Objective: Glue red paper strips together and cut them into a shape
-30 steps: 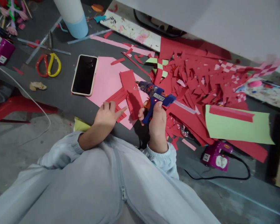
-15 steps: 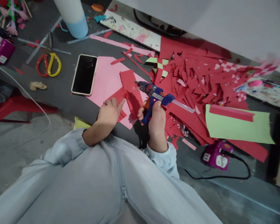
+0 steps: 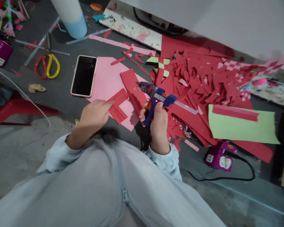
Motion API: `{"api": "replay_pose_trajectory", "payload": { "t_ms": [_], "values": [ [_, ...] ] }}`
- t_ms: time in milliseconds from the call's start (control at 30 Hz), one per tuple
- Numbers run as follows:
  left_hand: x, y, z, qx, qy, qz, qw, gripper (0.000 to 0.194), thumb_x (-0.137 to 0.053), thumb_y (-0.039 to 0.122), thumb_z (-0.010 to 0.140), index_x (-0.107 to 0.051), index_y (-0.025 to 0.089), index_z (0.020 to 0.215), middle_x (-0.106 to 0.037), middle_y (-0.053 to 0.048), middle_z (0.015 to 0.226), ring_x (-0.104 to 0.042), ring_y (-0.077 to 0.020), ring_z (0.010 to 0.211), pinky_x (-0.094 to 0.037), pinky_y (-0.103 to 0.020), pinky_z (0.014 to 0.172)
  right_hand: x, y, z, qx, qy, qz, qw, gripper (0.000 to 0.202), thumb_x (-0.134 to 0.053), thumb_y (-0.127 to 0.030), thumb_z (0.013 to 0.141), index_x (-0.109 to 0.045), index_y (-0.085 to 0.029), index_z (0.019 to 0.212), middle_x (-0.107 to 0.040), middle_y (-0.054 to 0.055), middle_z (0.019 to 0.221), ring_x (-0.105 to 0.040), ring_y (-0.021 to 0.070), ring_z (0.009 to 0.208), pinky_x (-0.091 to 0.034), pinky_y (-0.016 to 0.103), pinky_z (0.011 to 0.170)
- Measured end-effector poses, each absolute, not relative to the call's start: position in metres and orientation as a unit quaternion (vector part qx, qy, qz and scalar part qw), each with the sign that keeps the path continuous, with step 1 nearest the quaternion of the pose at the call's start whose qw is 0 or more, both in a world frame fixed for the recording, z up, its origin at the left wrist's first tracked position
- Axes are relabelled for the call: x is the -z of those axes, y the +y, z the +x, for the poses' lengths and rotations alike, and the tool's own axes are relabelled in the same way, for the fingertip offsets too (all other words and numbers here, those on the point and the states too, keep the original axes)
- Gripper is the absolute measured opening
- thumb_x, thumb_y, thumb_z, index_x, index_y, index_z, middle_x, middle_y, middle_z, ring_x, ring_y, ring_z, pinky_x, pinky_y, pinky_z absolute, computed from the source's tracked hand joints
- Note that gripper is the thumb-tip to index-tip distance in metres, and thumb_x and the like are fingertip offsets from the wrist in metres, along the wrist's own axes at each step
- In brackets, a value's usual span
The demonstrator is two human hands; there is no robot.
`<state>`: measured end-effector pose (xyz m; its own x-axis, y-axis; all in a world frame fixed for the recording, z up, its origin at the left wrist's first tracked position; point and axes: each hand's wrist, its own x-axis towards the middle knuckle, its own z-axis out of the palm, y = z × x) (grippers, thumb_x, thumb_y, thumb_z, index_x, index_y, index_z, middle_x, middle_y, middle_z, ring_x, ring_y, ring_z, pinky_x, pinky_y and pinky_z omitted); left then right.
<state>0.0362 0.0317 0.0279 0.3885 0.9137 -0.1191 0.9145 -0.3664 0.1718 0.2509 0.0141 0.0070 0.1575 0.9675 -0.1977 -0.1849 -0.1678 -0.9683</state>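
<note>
My right hand (image 3: 158, 121) is wrapped round the handle of a blue glue gun (image 3: 155, 101), whose nozzle points left over a red paper piece (image 3: 132, 90). A clear glue stick (image 3: 186, 107) sticks out of its back. My left hand (image 3: 93, 116) is closed, its fingertips at the left end of several woven red paper strips (image 3: 118, 112). Whether the fingers pinch a strip or only touch it is hard to see. Under the strips lies a pink paper sheet (image 3: 106, 72).
A phone (image 3: 84, 75) lies left of the pink sheet, with scissors (image 3: 47, 66) beyond. At the back stands a white and blue bottle (image 3: 72, 19). Red paper scraps (image 3: 191, 72) are heaped right, near a green sheet (image 3: 241, 130) and a purple corded box (image 3: 220, 157).
My left hand has drawn back to the left, from on top of the woven strips to their left end. The right hand keeps the glue gun in nearly the same place.
</note>
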Motion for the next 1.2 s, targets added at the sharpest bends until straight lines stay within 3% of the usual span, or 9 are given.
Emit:
{"api": "replay_pose_trajectory", "payload": {
  "t_ms": [67,233,567,733,867,933,1033,1133,1200],
  "values": [
    [-0.02,0.031,0.027,-0.05,0.592,0.8,0.076,0.04,-0.041,0.017,0.094,-0.066,0.015,0.125,-0.071,-0.011,0.107,-0.062,-0.0269,0.107,-0.05,-0.04,0.097,-0.006,0.014,0.251,-0.539,-0.364,-0.539,0.535,0.056,-0.046,-0.074,0.088,-0.06,-0.02,0.081,-0.059,-0.003,0.053,-0.054,0.0107,0.041,-0.038,0.021,0.034],
    [-0.005,0.028,0.03,-0.076,0.624,0.774,0.077,0.047,-0.048,0.03,0.095,-0.055,0.007,0.136,-0.064,-0.019,0.12,-0.055,-0.0327,0.117,-0.045,-0.046,0.103,-0.005,0.014,0.252,-0.539,-0.37,-0.536,0.534,0.055,-0.047,-0.074,0.087,-0.06,-0.021,0.083,-0.06,-0.003,0.053,-0.054,0.0112,0.041,-0.037,0.022,0.034],
    [-0.009,0.038,0.04,-0.02,0.622,0.773,0.125,0.056,-0.061,0.033,0.092,-0.05,0.008,0.141,-0.062,-0.018,0.117,-0.056,-0.0317,0.112,-0.045,-0.044,0.102,-0.005,0.014,0.252,-0.534,-0.377,-0.548,0.522,0.057,-0.044,-0.077,0.087,-0.059,-0.022,0.082,-0.059,-0.003,0.053,-0.054,0.0115,0.042,-0.039,0.023,0.034],
    [-0.011,0.049,0.039,-0.05,0.633,0.751,0.179,0.024,-0.066,0.03,0.087,-0.069,0.013,0.104,-0.066,-0.012,0.104,-0.058,-0.0285,0.106,-0.046,-0.042,0.098,-0.007,0.014,0.251,-0.528,-0.375,-0.55,0.527,0.058,-0.045,-0.077,0.086,-0.059,-0.021,0.082,-0.059,-0.003,0.053,-0.053,0.011,0.041,-0.038,0.022,0.034],
    [-0.019,0.055,0.032,-0.12,0.643,0.728,0.208,0.011,-0.064,0.029,0.087,-0.067,0.018,0.085,-0.067,-0.004,0.084,-0.061,-0.0221,0.088,-0.049,-0.036,0.083,-0.009,0.013,0.251,-0.523,-0.367,-0.553,0.535,0.058,-0.046,-0.077,0.085,-0.059,-0.021,0.082,-0.06,-0.003,0.053,-0.053,0.0108,0.041,-0.036,0.021,0.034],
    [-0.026,0.057,0.027,-0.19,0.666,0.703,0.162,0.011,-0.063,0.03,0.087,-0.066,0.019,0.085,-0.068,-0.003,0.083,-0.061,-0.0206,0.084,-0.049,-0.035,0.078,-0.009,0.013,0.251,-0.523,-0.365,-0.552,0.537,0.058,-0.047,-0.077,0.086,-0.06,-0.021,0.083,-0.06,-0.003,0.053,-0.053,0.0106,0.041,-0.036,0.021,0.034],
    [-0.034,0.058,0.019,-0.27,0.665,0.695,0.039,0.013,-0.059,0.032,0.091,-0.066,0.022,0.087,-0.07,-0.003,0.089,-0.061,-0.0207,0.089,-0.049,-0.039,0.086,-0.01,0.012,0.251,-0.524,-0.37,-0.548,0.536,0.057,-0.045,-0.075,0.088,-0.061,-0.02,0.085,-0.06,-0.003,0.052,-0.049,0.0094,0.038,-0.036,0.021,0.034],
    [-0.033,0.056,0.014,-0.252,0.617,0.744,-0.049,0.018,-0.052,0.029,0.096,-0.068,0.023,0.09,-0.071,-0.003,0.097,-0.061,-0.0224,0.1,-0.047,-0.044,0.095,-0.009,0.012,0.252,-0.528,-0.368,-0.544,0.538,0.057,-0.045,-0.073,0.089,-0.062,-0.019,0.085,-0.059,-0.004,0.052,-0.047,0.0087,0.036,-0.037,0.021,0.035],
    [-0.025,0.052,0.012,-0.218,0.568,0.791,-0.071,0.022,-0.049,0.025,0.096,-0.07,0.022,0.091,-0.072,-0.005,0.095,-0.061,-0.0243,0.1,-0.048,-0.045,0.09,-0.008,0.012,0.252,-0.528,-0.363,-0.543,0.542,0.057,-0.046,-0.074,0.088,-0.061,-0.019,0.086,-0.06,-0.004,0.053,-0.049,0.0089,0.037,-0.037,0.021,0.035]
  ]
}}
